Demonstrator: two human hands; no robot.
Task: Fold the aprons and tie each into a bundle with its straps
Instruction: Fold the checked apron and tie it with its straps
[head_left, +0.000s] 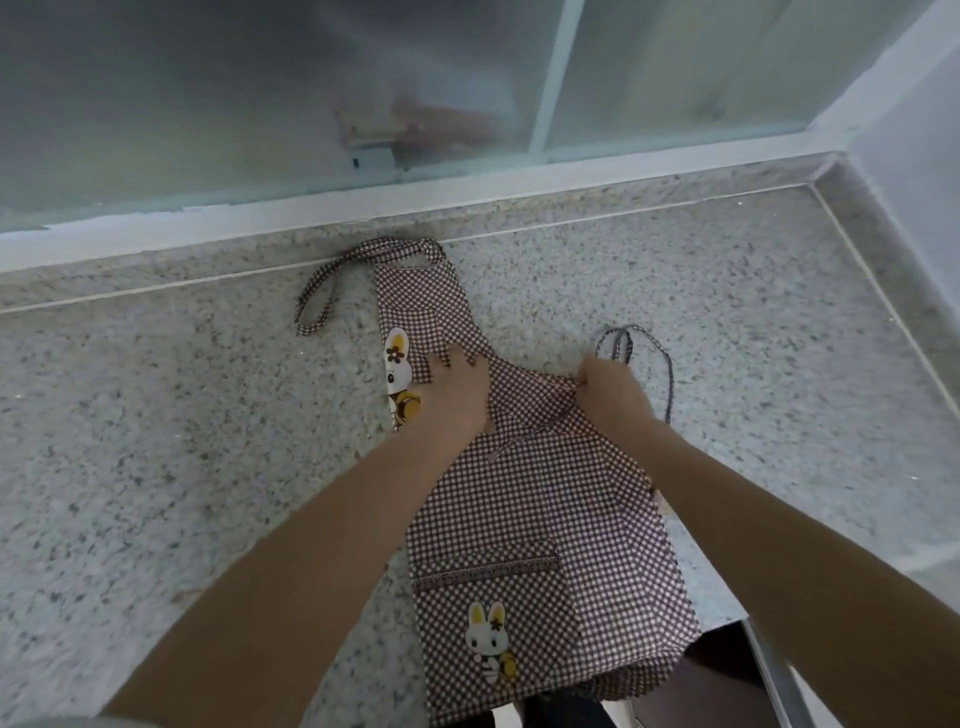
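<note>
Brown checked apron (524, 488) lies lengthwise on the speckled stone counter (182, 415), its hem hanging off the near edge. My left hand (457, 389) presses flat on its bib, while my right hand (608, 389) pinches a fold beside the waist strap (623, 340).

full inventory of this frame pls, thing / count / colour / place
Brown-and-white checked cloth apron: 1, with bunny prints, spread across the counter's middle, lower hem hanging over the near edge.
Checked neck loop strap: 1, same check, lying at the apron's top, toward the back left.
Thin checked waist strap: 1, looped on the counter just right of the right hand.
Speckled grey-white stone counter: 1, fills most of the view.
Frosted glass sliding window: 1, pale frame, along the back edge.
White wall: 1, right corner.
Left hand: 1, fingers flat, presses the apron's bib.
Right hand: 1, pinches the apron's right side corner where the waist strap starts.
</note>
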